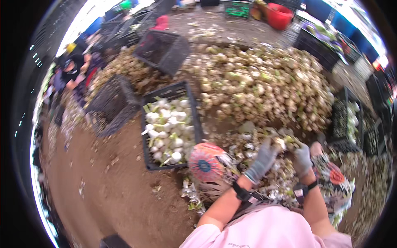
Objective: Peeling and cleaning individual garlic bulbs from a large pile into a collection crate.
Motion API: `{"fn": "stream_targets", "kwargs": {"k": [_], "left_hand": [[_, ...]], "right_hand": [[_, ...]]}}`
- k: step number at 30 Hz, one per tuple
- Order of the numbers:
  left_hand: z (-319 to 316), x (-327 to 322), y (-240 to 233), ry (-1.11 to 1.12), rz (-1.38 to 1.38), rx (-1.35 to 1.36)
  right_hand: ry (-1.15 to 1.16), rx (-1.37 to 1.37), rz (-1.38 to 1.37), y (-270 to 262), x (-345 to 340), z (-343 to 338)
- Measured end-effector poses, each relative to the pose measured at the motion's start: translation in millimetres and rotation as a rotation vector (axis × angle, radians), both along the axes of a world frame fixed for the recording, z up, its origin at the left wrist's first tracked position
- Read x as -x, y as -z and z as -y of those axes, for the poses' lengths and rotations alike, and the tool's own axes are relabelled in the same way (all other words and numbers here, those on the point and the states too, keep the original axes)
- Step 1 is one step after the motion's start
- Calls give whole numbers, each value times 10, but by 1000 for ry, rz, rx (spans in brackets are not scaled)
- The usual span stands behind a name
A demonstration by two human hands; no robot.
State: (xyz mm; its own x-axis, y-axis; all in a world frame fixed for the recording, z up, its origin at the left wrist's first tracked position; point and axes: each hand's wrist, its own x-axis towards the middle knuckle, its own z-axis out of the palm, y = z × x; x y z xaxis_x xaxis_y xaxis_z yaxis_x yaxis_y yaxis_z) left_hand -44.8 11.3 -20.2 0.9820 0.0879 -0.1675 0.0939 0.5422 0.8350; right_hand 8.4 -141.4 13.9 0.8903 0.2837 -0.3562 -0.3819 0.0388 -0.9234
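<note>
My left hand (265, 158), in a grey work glove, has its fingers on a garlic bulb (280, 143) over my lap. My right hand (301, 158), gloved alike, closes on the green stem end (291, 141) beside that bulb; the fingertips are blurred. Loose peeled skins (279, 176) lie between my knees beneath both hands. Past them spreads a large heap of untrimmed garlic bulbs (263, 83). Left of my knee, a black plastic crate (170, 168) holds many cleaned white bulbs (167, 124) with short stems.
Two black crates, one tipped (162, 49) and one lying at the left (113, 105), flank a second garlic pile (124, 69). A person (73, 71) sits at the far left. At the right stands a crate of white bulbs (347, 124). A red tub (279, 16) is at the back.
</note>
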Motion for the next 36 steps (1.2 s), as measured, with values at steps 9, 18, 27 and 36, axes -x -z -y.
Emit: {"fn": "stream_targets", "kwargs": {"k": [9, 18, 27, 36], "left_hand": [[-263, 45, -102, 127, -184, 488], [-149, 128, -352, 534, -461, 521], [-86, -28, -249, 373, -344, 358], [-122, 81, -233, 262, 23, -552]], "right_hand": [[-173, 236, 68, -333, -37, -163], [-58, -111, 102, -220, -88, 72], [-90, 49, 73, -219, 99, 227], [272, -215, -219, 407, -84, 534]]}}
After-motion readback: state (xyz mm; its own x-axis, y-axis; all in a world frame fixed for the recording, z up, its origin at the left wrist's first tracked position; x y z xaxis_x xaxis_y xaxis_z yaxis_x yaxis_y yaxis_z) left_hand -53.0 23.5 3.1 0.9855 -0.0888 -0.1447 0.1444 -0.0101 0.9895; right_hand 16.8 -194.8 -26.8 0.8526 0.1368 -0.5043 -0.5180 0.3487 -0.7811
